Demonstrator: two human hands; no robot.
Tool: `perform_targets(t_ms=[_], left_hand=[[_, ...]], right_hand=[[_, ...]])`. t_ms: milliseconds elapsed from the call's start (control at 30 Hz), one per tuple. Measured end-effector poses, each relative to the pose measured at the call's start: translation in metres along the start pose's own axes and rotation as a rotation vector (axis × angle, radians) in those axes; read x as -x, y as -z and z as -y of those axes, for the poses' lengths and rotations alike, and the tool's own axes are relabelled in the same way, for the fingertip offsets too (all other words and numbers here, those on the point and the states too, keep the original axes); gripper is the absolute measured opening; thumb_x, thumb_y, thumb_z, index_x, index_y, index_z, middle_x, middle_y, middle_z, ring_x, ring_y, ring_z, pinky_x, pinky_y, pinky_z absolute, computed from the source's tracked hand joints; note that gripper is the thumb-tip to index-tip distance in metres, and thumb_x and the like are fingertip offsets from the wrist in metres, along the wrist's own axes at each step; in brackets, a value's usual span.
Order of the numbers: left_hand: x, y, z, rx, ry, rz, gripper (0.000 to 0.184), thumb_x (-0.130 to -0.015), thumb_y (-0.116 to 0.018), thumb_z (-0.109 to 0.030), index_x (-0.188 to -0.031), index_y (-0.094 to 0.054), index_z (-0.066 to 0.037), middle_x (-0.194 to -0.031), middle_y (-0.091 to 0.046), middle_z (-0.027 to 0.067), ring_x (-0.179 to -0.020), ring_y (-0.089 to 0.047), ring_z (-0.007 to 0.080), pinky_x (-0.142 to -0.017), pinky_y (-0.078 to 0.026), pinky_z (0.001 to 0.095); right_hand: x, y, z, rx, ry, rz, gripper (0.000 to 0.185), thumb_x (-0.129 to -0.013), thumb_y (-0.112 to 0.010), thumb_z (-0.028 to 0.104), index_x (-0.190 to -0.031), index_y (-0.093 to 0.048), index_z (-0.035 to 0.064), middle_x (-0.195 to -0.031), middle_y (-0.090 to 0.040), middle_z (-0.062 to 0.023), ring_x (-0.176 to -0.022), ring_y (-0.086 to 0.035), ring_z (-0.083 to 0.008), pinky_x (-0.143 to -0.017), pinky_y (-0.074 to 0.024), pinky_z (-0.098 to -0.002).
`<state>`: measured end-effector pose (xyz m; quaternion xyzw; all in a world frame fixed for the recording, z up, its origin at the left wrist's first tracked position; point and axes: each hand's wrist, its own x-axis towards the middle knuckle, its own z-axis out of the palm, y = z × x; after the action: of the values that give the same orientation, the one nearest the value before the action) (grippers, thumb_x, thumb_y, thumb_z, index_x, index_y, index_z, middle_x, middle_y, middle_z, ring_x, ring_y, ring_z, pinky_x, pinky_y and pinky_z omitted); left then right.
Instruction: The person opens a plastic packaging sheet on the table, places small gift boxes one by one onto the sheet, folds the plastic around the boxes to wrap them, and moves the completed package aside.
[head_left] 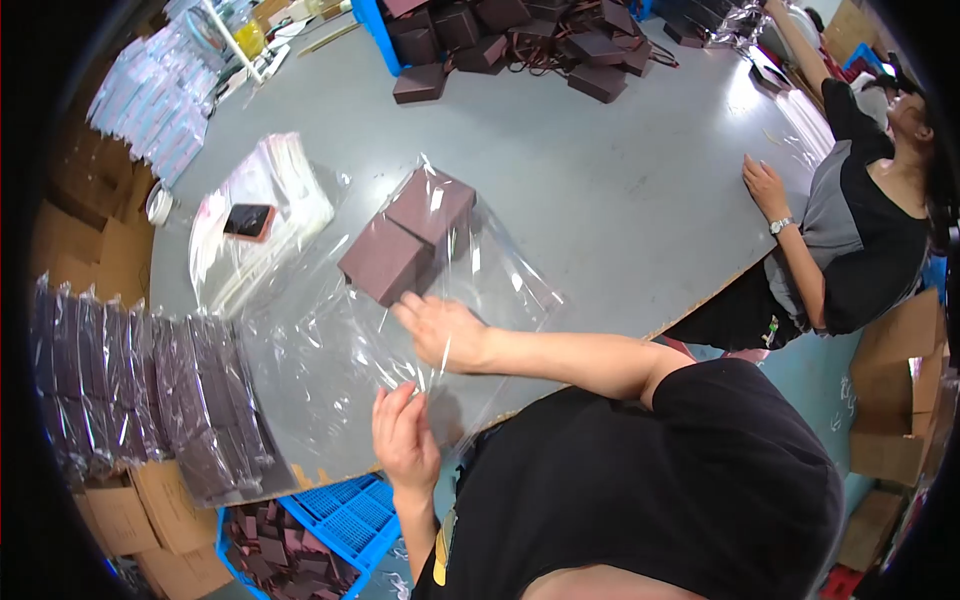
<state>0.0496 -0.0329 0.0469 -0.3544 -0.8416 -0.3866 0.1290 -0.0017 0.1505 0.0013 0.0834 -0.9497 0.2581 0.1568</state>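
Two dark brown boxes (385,258) lie side by side on the grey table, inside or under a large clear plastic bag (330,350). My right hand (440,332) is at the near corner of the closer box, its fingers bent together on the film. Lower down, near the table's front edge, my left hand (405,440) has its fingers closed at the bag's near edge. Glare on the film hides exactly how much of it each hand grips.
A phone (249,222) rests on flat clear bags (290,185). Wrapped brown packs (205,400) line the left edge. Loose brown boxes (480,52) lie at the back. Another person (840,210) is at the right, one hand on the table. A blue crate (350,520) stands below.
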Motion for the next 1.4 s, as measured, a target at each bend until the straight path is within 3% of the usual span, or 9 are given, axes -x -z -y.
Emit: perform_targets(t_ms=[100,233,333,433,533,800,1000,1267,1400], left_hand=[[-0.005,0.027,0.008,-0.021,0.101,0.120,0.016,-0.086,-0.063,-0.001,-0.101,-0.068,0.002,-0.109,-0.069,0.0161,-0.104,-0.066,0.0342,-0.108,-0.040,0.0533],[-0.029,0.055,0.012,0.083,0.134,0.244,0.020,-0.088,-0.060,-0.005,-0.105,-0.068,0.003,-0.110,-0.069,0.0152,-0.108,-0.065,0.0316,-0.108,-0.042,0.0470],[-0.070,0.058,0.027,0.136,0.267,0.094,0.024,-0.090,-0.059,-0.009,-0.110,-0.067,0.003,-0.113,-0.068,0.0145,-0.112,-0.063,0.0295,-0.106,-0.042,0.0410],[-0.151,0.037,0.053,-0.050,0.145,0.034,0.032,-0.081,-0.064,-0.002,-0.113,-0.066,0.003,-0.117,-0.066,0.0185,-0.113,-0.060,0.0342,-0.101,-0.044,0.0417],[-0.261,-0.021,0.069,-0.101,-0.098,0.084,0.045,-0.081,-0.067,0.000,-0.126,-0.060,0.001,-0.135,-0.055,0.0209,-0.127,-0.052,0.0361,-0.107,-0.041,0.0428],[-0.451,-0.204,0.155,-0.367,-0.163,0.276,0.081,-0.079,-0.074,-0.034,-0.151,-0.041,-0.019,-0.160,-0.025,0.0211,-0.140,-0.033,0.0504,-0.114,-0.030,0.0569],[-0.485,-0.261,0.186,-0.439,-0.031,0.471,0.088,-0.074,-0.073,-0.030,-0.154,-0.036,-0.024,-0.161,-0.024,0.0197,-0.136,-0.037,0.0515,-0.115,-0.031,0.0548],[-0.400,-0.222,0.084,-0.093,-0.219,0.719,0.071,-0.072,-0.067,-0.004,-0.141,-0.053,-0.009,-0.140,-0.043,0.0280,-0.119,-0.054,0.0462,-0.102,-0.048,0.0429],[-0.349,-0.214,0.006,-0.090,-0.215,0.944,0.066,-0.074,-0.066,-0.007,-0.140,-0.054,-0.007,-0.136,-0.046,0.0305,-0.115,-0.057,0.0442,-0.100,-0.048,0.0428]], right_hand=[[0.021,0.035,-0.004,0.249,0.304,0.233,0.058,-0.082,-0.059,0.013,-0.136,-0.046,-0.0045,-0.112,-0.060,-0.0205,-0.095,-0.064,-0.0340,-0.077,-0.0549,-0.0449],[-0.017,0.177,-0.045,-0.731,0.433,1.450,0.051,-0.094,-0.065,0.020,-0.141,-0.051,0.0039,-0.133,-0.059,-0.0180,-0.119,-0.060,-0.0292,-0.099,-0.0483,-0.0429],[-0.072,0.224,-0.130,-0.926,0.282,0.913,0.048,-0.096,-0.066,0.018,-0.141,-0.053,0.0076,-0.122,-0.066,-0.0091,-0.106,-0.063,-0.0189,-0.094,-0.0507,-0.0355],[-0.164,0.211,-0.242,-0.127,0.034,-0.004,0.056,-0.088,-0.068,0.025,-0.138,-0.052,0.0084,-0.137,-0.057,-0.0166,-0.124,-0.057,-0.0275,-0.100,-0.0488,-0.0406],[-0.243,0.173,-0.330,0.372,-0.271,-0.249,0.072,-0.085,-0.069,0.036,-0.149,-0.042,0.0161,-0.154,-0.040,-0.0161,-0.143,-0.037,-0.0318,-0.112,-0.0347,-0.0553],[-0.203,0.109,-0.357,0.502,-0.295,-0.165,0.062,-0.085,-0.069,0.021,-0.142,-0.047,0.0093,-0.153,-0.041,-0.0123,-0.146,-0.032,-0.0304,-0.111,-0.0353,-0.0538],[-0.024,0.160,-0.288,0.184,-0.055,-0.072,0.055,-0.079,-0.070,0.010,-0.132,-0.054,0.0056,-0.149,-0.045,-0.0126,-0.143,-0.037,-0.0311,-0.108,-0.0402,-0.0455],[0.108,0.233,-0.186,0.050,-0.495,0.114,0.048,-0.070,-0.079,0.019,-0.114,-0.061,0.0103,-0.142,-0.047,-0.0188,-0.131,-0.044,-0.0415,-0.107,-0.0394,-0.0478],[0.114,0.241,-0.188,0.293,-0.354,0.065,0.051,-0.067,-0.081,0.026,-0.110,-0.057,0.0106,-0.143,-0.044,-0.0233,-0.124,-0.048,-0.0427,-0.105,-0.0379,-0.0525]])
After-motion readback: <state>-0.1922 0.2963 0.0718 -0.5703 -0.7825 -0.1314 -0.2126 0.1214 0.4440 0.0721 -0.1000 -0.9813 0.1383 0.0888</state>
